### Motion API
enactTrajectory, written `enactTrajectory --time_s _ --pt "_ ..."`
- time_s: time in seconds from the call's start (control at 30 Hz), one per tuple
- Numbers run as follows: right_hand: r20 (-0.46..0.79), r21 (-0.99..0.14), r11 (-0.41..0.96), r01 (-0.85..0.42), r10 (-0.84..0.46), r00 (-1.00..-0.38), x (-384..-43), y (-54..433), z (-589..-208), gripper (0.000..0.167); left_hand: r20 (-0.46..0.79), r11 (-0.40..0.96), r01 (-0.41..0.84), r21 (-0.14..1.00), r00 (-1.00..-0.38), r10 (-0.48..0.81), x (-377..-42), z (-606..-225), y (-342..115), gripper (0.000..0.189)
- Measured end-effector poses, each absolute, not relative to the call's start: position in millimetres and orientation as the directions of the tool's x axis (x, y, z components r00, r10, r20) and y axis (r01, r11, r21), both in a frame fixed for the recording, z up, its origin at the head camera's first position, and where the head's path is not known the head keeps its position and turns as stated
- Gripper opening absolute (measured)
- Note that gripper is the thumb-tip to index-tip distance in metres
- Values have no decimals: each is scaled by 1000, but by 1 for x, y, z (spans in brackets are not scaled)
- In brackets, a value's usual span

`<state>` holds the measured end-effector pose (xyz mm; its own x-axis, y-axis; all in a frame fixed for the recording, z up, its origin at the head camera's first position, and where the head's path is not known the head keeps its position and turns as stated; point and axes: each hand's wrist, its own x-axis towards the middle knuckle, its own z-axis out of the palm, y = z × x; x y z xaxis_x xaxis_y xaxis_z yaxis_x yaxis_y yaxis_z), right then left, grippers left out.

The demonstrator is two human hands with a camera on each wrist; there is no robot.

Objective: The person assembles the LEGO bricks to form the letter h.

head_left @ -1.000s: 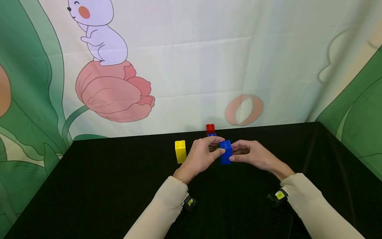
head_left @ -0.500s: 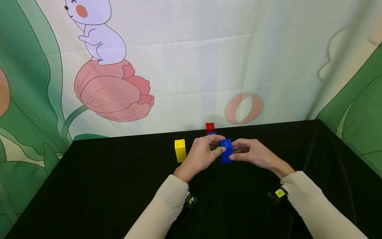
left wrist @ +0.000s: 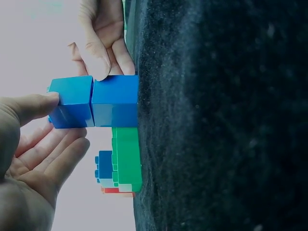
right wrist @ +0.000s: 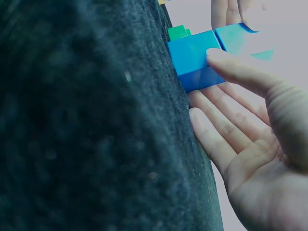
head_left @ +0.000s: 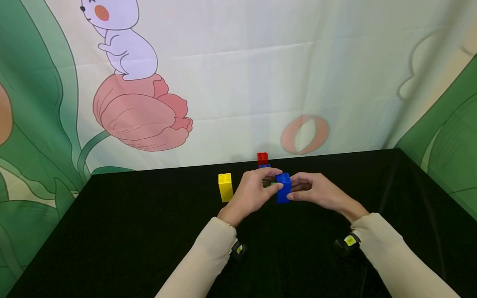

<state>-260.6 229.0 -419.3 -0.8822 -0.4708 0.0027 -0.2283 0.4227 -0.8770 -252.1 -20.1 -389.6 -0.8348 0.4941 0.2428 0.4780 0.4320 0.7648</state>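
Observation:
Two blue toy building bricks stand stacked upright on the black cloth, a thin seam between them. My left hand [head_left: 253, 192] pinches the upper blue brick [left wrist: 71, 102], thumb on its near face and fingers behind. From the other side my right hand [head_left: 318, 193] holds the lower blue brick [right wrist: 195, 55], its thumb across the near face and its fingers along the back, low by the cloth. Studs show on top of the stack in the head view. Just behind it lies a green brick [left wrist: 128, 161], mostly hidden by my left hand in the head view.
Left of my hands stands a tall yellow block [head_left: 225, 189]. Farther back, a red brick [head_left: 262, 158] and a smaller blue brick [left wrist: 105, 164] sit beyond the green one. The black table [head_left: 141, 223] ends at a printed curtain [head_left: 231, 91].

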Motion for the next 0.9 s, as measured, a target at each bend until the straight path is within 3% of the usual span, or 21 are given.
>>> enactTrajectory --time_s 0.9 --pt "-7 -881 421 -218 -471 -882 -260 229 -417 45 254 444 496 746 -829 498 -251 -392 -19 35"
